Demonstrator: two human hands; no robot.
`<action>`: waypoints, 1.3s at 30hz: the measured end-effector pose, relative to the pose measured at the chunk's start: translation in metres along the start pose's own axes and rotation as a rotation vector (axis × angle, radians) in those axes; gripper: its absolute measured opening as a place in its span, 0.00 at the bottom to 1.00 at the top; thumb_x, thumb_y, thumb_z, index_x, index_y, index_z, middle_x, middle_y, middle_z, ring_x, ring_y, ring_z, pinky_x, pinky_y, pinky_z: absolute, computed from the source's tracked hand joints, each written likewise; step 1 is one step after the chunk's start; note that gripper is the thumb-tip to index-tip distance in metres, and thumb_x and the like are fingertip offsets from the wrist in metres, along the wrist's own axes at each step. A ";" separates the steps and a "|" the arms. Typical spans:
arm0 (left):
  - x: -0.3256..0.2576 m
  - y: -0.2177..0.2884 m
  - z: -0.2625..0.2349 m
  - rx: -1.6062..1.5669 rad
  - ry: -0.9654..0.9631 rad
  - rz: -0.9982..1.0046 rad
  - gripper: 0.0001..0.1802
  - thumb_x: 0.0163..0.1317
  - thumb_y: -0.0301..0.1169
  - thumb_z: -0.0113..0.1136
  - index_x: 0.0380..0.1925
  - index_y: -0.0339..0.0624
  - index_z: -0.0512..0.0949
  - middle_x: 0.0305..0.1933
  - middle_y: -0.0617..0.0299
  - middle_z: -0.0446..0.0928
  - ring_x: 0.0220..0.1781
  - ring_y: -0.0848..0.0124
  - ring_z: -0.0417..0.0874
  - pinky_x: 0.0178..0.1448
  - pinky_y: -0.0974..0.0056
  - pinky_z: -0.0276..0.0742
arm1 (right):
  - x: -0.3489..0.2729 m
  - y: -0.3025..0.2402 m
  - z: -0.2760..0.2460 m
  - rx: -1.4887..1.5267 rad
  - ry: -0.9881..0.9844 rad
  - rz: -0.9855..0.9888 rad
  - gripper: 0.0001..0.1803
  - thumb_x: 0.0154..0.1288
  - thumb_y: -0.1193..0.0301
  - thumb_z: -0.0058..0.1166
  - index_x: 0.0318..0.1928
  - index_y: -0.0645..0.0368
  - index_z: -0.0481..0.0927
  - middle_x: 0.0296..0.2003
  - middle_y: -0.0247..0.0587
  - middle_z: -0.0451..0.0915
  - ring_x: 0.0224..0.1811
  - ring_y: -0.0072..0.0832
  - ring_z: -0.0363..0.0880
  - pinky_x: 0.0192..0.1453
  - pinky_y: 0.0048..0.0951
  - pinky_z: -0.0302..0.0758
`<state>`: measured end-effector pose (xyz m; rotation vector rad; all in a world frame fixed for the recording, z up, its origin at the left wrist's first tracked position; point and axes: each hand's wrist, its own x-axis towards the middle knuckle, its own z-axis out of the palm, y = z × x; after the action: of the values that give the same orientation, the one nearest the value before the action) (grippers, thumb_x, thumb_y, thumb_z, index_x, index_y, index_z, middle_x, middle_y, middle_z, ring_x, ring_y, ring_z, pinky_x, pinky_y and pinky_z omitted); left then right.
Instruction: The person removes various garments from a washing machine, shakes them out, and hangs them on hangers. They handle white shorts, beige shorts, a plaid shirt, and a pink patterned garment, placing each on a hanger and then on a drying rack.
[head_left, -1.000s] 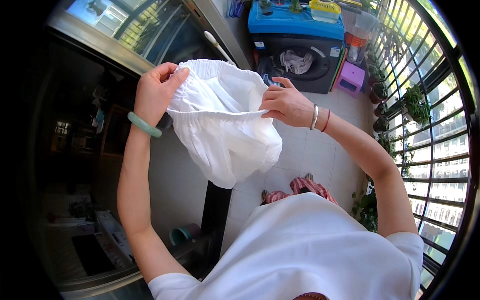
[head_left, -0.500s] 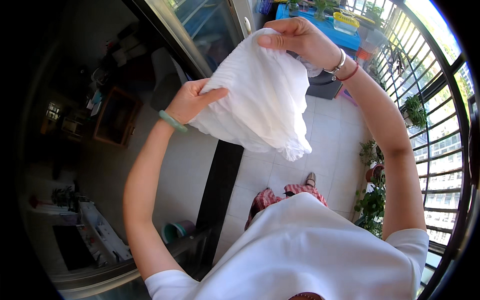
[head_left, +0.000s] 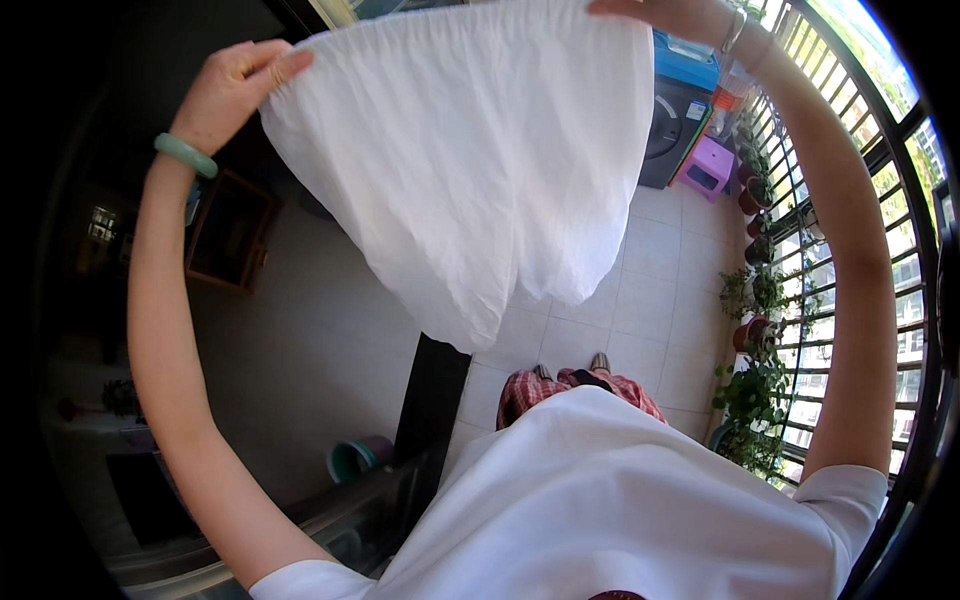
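A pair of thin white shorts [head_left: 460,160] hangs spread wide in front of me, with a gathered elastic waistband along the top and two loose legs below. My left hand [head_left: 235,90] pinches the left end of the waistband between thumb and fingers; a green bangle circles that wrist. At the upper edge of the view, my right hand [head_left: 675,15] grips the waistband's other end, partly cut off by the frame. The cloth is stretched taut between the two hands, and its lower hems dangle free above the floor.
On the right, potted plants [head_left: 752,390] line a barred railing [head_left: 870,250]. A dark front-loading washing machine [head_left: 672,130] and a purple stool [head_left: 708,165] stand ahead. At left, beyond a dark door sill [head_left: 432,400], are a wooden cabinet [head_left: 230,230] and a teal bucket [head_left: 350,460].
Both hands have moved apart and upward, the left one leftward and the right one rightward. The bunched shorts have opened out into a wide, stretched shape.
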<state>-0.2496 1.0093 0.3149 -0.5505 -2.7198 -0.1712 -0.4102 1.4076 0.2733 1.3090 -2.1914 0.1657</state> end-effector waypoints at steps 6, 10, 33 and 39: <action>-0.043 0.081 0.013 0.614 0.563 0.144 0.17 0.68 0.42 0.53 0.40 0.39 0.81 0.35 0.58 0.83 0.36 0.70 0.83 0.43 0.63 0.78 | -0.040 -0.073 0.089 -0.326 0.775 0.167 0.12 0.67 0.57 0.53 0.39 0.50 0.83 0.35 0.36 0.83 0.39 0.36 0.80 0.44 0.39 0.74; -0.211 0.110 0.209 -0.316 -0.904 -0.564 0.19 0.67 0.45 0.53 0.39 0.40 0.81 0.38 0.51 0.82 0.41 0.62 0.83 0.47 0.57 0.75 | -0.188 -0.187 0.214 0.309 -1.029 0.005 0.13 0.67 0.55 0.50 0.39 0.47 0.82 0.35 0.33 0.83 0.40 0.34 0.81 0.43 0.43 0.73; -0.023 0.102 0.192 -0.696 -0.045 -0.492 0.15 0.60 0.29 0.62 0.48 0.48 0.82 0.32 0.55 0.84 0.32 0.68 0.83 0.41 0.66 0.78 | -0.116 -0.112 0.060 0.328 -0.163 -0.498 0.10 0.49 0.74 0.60 0.36 0.57 0.82 0.43 0.34 0.82 0.58 0.25 0.73 0.76 0.42 0.56; 0.009 0.131 0.217 -0.342 -0.086 -0.433 0.15 0.61 0.40 0.63 0.39 0.40 0.84 0.32 0.49 0.83 0.32 0.58 0.83 0.40 0.61 0.78 | -0.147 -0.130 0.106 0.080 -0.250 0.072 0.15 0.63 0.68 0.51 0.49 0.56 0.79 0.46 0.38 0.83 0.57 0.28 0.76 0.59 0.39 0.67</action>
<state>-0.2759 1.1730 0.1228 -0.0430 -2.8737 -0.7478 -0.2929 1.4134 0.0839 1.3567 -2.4663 0.1237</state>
